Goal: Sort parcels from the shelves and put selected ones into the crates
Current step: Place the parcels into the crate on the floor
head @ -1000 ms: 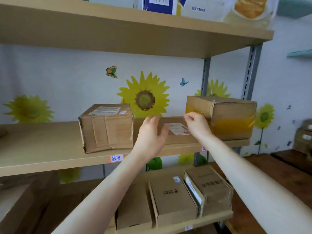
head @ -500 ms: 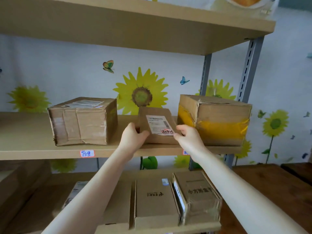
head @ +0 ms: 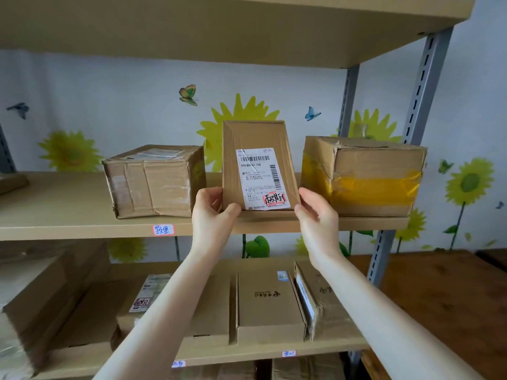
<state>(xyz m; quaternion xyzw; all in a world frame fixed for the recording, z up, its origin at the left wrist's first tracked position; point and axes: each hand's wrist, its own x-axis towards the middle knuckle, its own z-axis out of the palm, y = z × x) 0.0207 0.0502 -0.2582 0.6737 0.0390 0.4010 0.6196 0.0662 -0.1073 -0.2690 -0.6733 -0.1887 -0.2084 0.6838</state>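
Got this flat parcel [head: 259,165] tilted up off the middle shelf [head: 68,223], label facing me. My left hand [head: 212,215] and right hand [head: 317,213] pinch its bottom corners, with a taped box [head: 153,181] and a yellow-taped box [head: 365,175] either side.

A pale wall [head: 115,86] decorated with yellow sunflower decals [head: 470,185] and small butterfly decals [head: 188,94] is seen across the middle of the frame. Light wooden shelf boards [head: 68,212] are carried on grey slotted metal uprights [head: 422,86] at the upper right. The underside of a higher shelf board [head: 219,26] fills the top of the frame. A dark brown wooden surface [head: 439,297] is seen at the lower right. Soft, even light is spread over the wall.
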